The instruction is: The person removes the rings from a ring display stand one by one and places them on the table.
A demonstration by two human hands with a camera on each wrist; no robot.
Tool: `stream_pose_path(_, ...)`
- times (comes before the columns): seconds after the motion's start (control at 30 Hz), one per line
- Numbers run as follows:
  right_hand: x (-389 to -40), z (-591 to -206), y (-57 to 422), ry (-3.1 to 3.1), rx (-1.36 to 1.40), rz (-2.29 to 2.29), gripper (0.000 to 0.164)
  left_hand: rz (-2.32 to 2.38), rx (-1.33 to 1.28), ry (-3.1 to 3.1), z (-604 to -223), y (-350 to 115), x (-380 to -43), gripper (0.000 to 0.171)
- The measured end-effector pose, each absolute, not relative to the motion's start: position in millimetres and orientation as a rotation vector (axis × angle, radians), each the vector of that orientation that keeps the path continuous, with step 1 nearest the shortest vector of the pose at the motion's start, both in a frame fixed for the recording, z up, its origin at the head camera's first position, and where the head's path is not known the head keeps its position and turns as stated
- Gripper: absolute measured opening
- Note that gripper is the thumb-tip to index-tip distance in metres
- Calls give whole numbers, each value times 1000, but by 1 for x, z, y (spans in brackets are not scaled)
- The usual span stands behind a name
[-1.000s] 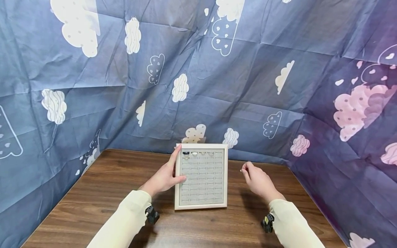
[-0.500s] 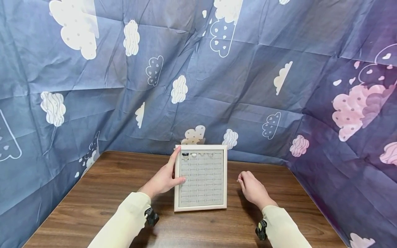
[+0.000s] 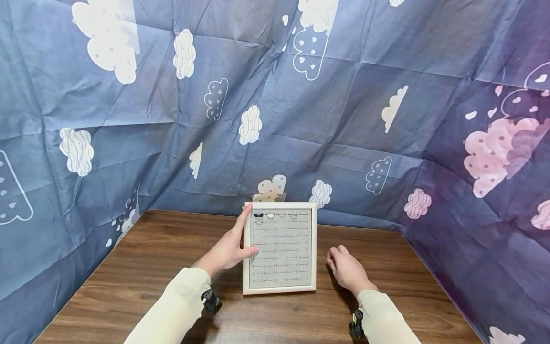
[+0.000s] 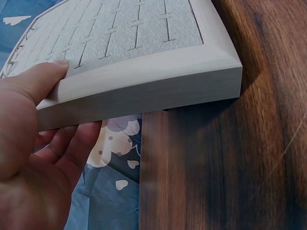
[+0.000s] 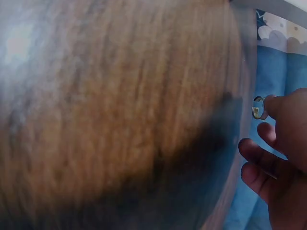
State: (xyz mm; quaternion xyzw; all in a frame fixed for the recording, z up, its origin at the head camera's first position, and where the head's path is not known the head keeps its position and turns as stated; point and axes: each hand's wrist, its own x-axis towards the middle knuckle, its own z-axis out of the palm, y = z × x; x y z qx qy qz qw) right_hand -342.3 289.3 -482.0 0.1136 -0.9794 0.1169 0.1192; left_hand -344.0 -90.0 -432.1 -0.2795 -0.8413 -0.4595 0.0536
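Observation:
A white-framed ring display board with a grey slotted pad leans upright on the table. My left hand grips its left side, thumb over the front of the frame and the other fingers behind, as the left wrist view shows. Several rings sit in the top slots, a dark ring at the left end and one more ring just below it. To the right of the board, my right hand pinches a thin gold-toned ring by its edge, held out from the fingertips in the right wrist view.
The brown wooden table carries the board near its middle. Blue fabric with cloud prints hangs close behind the table and along both sides. A black wrist camera is strapped to the left sleeve.
My right hand has come down and slightly left, nearer the board's right edge, still pinching the ring. The left hand and board hold their place.

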Motion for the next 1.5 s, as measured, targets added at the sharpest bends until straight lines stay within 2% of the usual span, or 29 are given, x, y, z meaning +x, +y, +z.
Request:
stream_pose_path(0.57,-342,-486,287,-2850,250,381,5,-1403,-886,-2537,-433,-89,-342,121)
stream_pose_path(1.1,-339,-423,254,-2448,388,620,13,-1358,-881,-2544,-431,-92,-345,121)
stream_pose_path(1.5,-337,-397,218,-2340,497,776,17,-1391,-853,-2547,-434,-91,-344,120)
